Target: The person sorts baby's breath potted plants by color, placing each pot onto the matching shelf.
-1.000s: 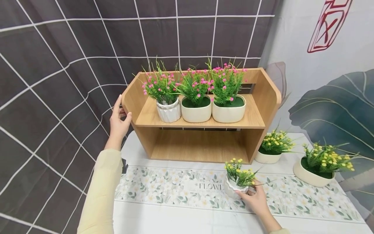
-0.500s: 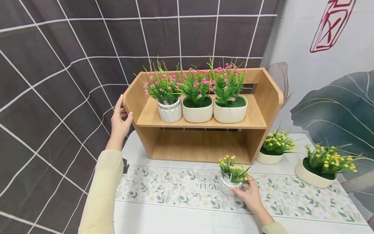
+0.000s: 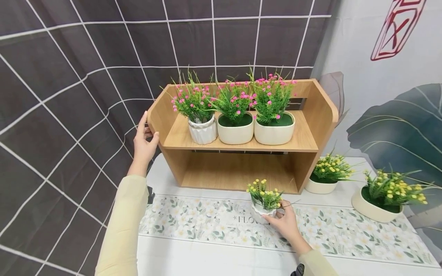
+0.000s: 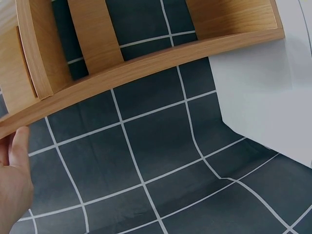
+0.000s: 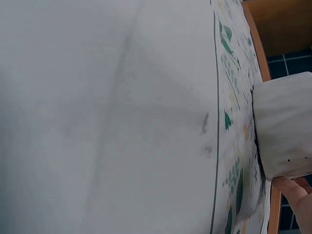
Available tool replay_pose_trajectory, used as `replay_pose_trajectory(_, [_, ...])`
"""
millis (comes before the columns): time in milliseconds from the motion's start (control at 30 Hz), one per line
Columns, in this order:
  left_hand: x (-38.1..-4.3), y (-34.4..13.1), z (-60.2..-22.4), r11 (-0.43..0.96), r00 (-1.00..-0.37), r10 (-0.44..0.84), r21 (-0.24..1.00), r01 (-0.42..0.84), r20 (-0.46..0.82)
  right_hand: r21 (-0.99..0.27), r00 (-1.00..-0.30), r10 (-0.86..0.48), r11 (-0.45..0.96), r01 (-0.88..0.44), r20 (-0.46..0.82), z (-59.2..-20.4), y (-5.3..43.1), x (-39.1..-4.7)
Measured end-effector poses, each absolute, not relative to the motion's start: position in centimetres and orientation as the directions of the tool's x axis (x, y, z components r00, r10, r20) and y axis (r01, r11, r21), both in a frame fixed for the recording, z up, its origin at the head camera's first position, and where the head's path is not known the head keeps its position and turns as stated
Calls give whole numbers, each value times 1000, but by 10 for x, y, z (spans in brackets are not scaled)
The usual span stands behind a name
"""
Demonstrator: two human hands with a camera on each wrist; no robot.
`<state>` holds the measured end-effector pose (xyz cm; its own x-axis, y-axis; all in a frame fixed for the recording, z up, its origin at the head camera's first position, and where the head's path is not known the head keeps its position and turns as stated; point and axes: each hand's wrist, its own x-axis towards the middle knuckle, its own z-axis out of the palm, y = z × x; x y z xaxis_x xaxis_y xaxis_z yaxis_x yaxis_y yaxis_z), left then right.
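The right edge of the right wrist view cuts off part of the white pot (image 5: 283, 126) and the right hand (image 5: 298, 199).

My head camera looks forward and down, farthest back, framing the whole wooden shelf (image 3: 238, 172). From the left wrist I face that shelf and the grid-patterned backdrop (image 4: 156, 107) up close. My right-wrist view, turned sideways, looks closely across the white tabletop (image 5: 161, 126), sharing the white pot (image 5: 285, 126) with the head view.
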<state>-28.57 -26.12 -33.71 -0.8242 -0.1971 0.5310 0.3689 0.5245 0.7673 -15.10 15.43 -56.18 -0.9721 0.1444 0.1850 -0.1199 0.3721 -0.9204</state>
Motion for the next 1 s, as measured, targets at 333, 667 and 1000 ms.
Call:
replay_pose_trajectory(333, [-285, -262, -337, 528, -826, -200, 768, 362, 527, -908, -962, 115, 372, -190, 249, -558, 136, -163])
replay_pose_trajectory(667, [-283, -264, -337, 509, -820, -201, 772, 380, 536, -905, -939, 137, 343, -252, 314, -558, 117, -176])
replay_pose_trajectory(1000, [-284, -261, -335, 496, -834, -203, 788, 365, 513, -874, -927, 113, 390, -289, 357, -556, 108, -192])
